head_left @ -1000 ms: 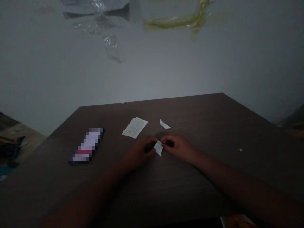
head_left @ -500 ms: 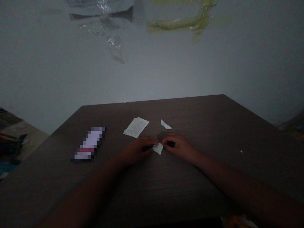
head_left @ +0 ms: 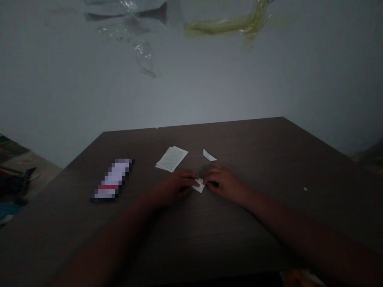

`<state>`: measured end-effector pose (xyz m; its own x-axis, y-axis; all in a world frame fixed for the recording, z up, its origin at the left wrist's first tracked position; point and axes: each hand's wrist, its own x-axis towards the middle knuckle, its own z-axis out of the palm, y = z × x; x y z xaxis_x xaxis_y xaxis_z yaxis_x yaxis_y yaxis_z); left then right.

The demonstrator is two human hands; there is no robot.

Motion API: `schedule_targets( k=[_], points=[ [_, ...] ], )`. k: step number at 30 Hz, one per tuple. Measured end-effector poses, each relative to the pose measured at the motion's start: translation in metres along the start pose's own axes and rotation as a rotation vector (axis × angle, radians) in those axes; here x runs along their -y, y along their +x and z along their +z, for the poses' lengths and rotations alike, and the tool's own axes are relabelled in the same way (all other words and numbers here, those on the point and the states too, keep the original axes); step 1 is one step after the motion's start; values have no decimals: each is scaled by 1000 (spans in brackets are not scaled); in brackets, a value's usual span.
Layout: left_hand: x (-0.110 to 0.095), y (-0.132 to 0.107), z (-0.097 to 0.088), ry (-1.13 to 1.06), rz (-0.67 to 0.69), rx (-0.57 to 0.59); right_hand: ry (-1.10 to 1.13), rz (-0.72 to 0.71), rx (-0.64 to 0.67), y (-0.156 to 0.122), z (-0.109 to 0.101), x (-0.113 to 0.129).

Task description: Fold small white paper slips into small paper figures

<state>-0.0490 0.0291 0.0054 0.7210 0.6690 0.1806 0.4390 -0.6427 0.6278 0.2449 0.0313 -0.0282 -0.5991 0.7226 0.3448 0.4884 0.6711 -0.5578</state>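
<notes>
A small white paper piece (head_left: 199, 185) lies low over the dark wooden table (head_left: 269, 159), pinched between both of my hands. My left hand (head_left: 176, 186) grips its left side with curled fingers. My right hand (head_left: 223, 183) grips its right side, fingers also curled. Most of the piece is hidden by my fingertips. Just beyond my left hand lies a folded printed paper sheet (head_left: 171, 158). A small paper scrap (head_left: 208, 155) rests beyond my right hand.
A flat, blurred-out rectangular object (head_left: 112, 180) lies on the table's left part. A tiny white speck (head_left: 305, 188) sits to the right. The table's far edge meets a pale wall with bits of clear and yellowish tape (head_left: 221, 26) stuck high up.
The paper piece has been pressed lower and flatter between my fingers, and less of it shows. My hands stay in about the same place.
</notes>
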Motion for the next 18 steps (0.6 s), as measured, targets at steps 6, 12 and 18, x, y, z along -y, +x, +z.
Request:
schedule_targets(
  k=[6,12,18],
  points=[
    [-3,1,2,2,-27,-2,-70,-13,16,-4,-5,13],
    [-12,1,0,36,-32,27,-84,-132,81,-7,-8,25],
    [-13,2,1,21,-95,36,-101,-137,128,-7,-8,29]
  ],
)
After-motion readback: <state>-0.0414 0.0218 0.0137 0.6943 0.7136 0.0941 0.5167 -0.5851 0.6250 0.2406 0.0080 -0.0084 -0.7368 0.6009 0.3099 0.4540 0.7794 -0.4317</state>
